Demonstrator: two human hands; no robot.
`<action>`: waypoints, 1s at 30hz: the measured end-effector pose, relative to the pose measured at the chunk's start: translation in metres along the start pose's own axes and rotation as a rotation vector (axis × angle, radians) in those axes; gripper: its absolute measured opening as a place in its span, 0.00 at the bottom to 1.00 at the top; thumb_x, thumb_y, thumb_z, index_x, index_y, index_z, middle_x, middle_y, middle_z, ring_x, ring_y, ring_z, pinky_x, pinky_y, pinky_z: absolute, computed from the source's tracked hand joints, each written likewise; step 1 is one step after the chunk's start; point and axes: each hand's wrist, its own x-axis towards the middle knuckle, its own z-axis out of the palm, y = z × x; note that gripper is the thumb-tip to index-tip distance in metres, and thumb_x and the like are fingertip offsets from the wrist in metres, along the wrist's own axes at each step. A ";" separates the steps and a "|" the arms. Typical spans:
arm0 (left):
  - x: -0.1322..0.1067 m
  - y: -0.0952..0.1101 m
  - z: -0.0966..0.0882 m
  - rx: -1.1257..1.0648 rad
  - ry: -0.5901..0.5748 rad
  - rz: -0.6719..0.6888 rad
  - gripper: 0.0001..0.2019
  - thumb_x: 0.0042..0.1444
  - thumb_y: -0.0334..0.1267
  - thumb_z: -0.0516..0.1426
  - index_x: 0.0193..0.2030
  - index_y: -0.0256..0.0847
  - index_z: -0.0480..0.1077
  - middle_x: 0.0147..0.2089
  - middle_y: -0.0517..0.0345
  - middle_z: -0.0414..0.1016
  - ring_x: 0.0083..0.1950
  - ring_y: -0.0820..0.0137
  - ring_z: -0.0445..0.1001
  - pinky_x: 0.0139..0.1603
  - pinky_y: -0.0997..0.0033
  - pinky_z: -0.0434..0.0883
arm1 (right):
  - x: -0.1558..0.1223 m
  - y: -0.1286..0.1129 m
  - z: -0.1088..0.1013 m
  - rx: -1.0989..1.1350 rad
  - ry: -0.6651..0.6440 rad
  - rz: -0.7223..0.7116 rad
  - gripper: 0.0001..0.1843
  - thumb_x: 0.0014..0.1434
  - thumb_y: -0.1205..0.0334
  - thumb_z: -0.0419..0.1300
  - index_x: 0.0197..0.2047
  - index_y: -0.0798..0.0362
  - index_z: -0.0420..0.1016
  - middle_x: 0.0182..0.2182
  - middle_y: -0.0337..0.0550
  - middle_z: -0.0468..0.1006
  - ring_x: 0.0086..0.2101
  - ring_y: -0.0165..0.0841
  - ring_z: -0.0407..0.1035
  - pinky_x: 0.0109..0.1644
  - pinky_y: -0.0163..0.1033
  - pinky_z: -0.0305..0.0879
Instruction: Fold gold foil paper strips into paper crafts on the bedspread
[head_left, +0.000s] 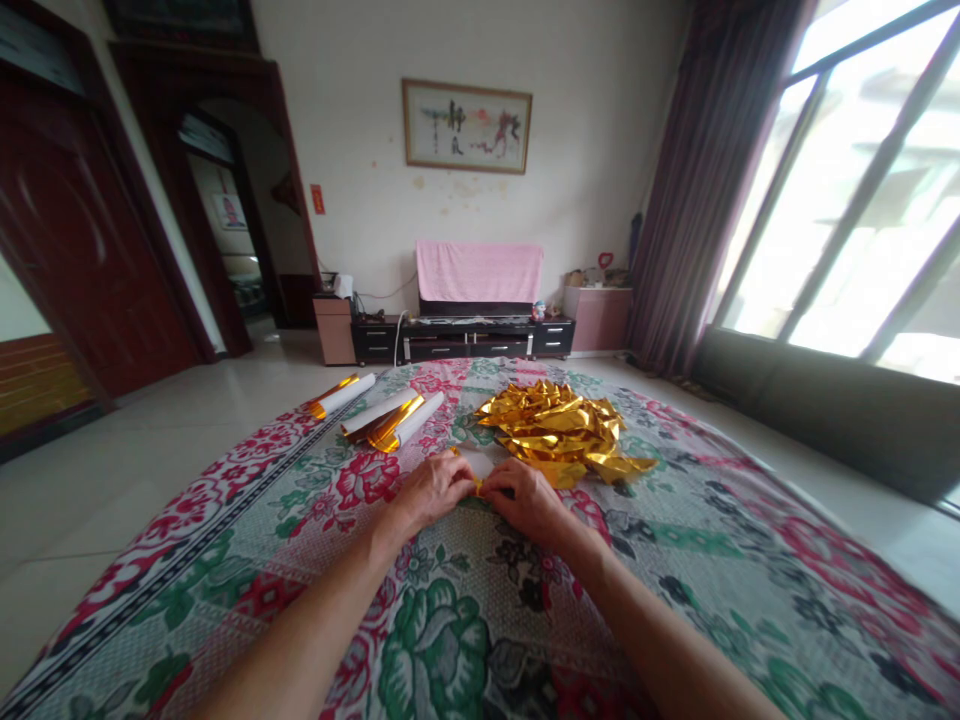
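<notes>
Between my hands, low over the table, is a sheet of gold foil paper (475, 460) with its white side showing. My left hand (436, 488) pinches its near edge from the left, where a narrow strip of gold shows. The fingers of my right hand (525, 497) are closed on the same edge, close to the left fingertips. Just beyond my right hand lies a heap of folded gold foil paper pieces (562, 425). Partly rolled foil paper sheets (394, 418), white and gold, rest beyond my left hand.
A flowered cloth (435, 640) covers the round table. Another curled foil paper roll (341, 396) lies near its far left edge. Past the table stand a low black cabinet (442, 350) and a television under a pink cloth (480, 270).
</notes>
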 end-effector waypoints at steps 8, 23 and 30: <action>0.001 -0.007 -0.002 -0.029 -0.016 0.064 0.08 0.50 0.32 0.51 0.33 0.40 0.71 0.34 0.57 0.70 0.37 0.73 0.68 0.40 0.76 0.64 | 0.000 -0.002 -0.002 -0.005 -0.018 -0.025 0.10 0.54 0.67 0.53 0.30 0.52 0.77 0.30 0.40 0.75 0.33 0.29 0.66 0.38 0.32 0.60; 0.000 -0.007 -0.003 -0.018 -0.019 0.034 0.09 0.51 0.34 0.50 0.33 0.41 0.72 0.34 0.58 0.72 0.37 0.74 0.69 0.39 0.77 0.65 | 0.000 0.003 0.002 0.015 0.013 -0.015 0.10 0.52 0.69 0.54 0.31 0.52 0.77 0.30 0.41 0.75 0.33 0.29 0.67 0.39 0.32 0.61; 0.000 -0.004 0.002 -0.023 0.009 0.034 0.07 0.48 0.34 0.53 0.32 0.39 0.71 0.32 0.57 0.71 0.33 0.73 0.69 0.34 0.76 0.65 | 0.000 0.001 0.002 0.000 0.006 -0.030 0.09 0.53 0.69 0.54 0.29 0.52 0.76 0.30 0.41 0.75 0.32 0.29 0.66 0.38 0.32 0.61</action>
